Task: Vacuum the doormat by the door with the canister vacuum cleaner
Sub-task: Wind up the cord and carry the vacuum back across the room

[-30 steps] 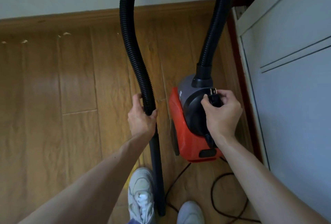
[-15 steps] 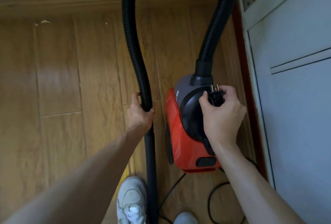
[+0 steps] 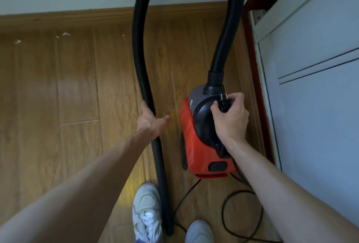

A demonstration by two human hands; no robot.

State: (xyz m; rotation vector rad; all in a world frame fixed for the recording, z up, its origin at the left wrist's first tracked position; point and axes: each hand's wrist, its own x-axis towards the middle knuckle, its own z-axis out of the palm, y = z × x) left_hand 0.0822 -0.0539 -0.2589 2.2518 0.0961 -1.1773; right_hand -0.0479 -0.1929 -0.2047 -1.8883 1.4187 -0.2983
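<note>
The red and black vacuum cleaner (image 3: 191, 145) shows against the wooden floor (image 3: 77, 87), with a white door (image 3: 320, 126) just to its right. Over its black top the right hand (image 3: 231, 121) pinches the plug (image 3: 223, 105), prongs up. To its left, the left hand (image 3: 150, 123) grasps the hose (image 3: 138, 58) where the ribbed part meets the smooth tube. On the vacuum cleaner's near side the cord (image 3: 189, 193) loops beside two pale shoes (image 3: 147, 209).
</note>
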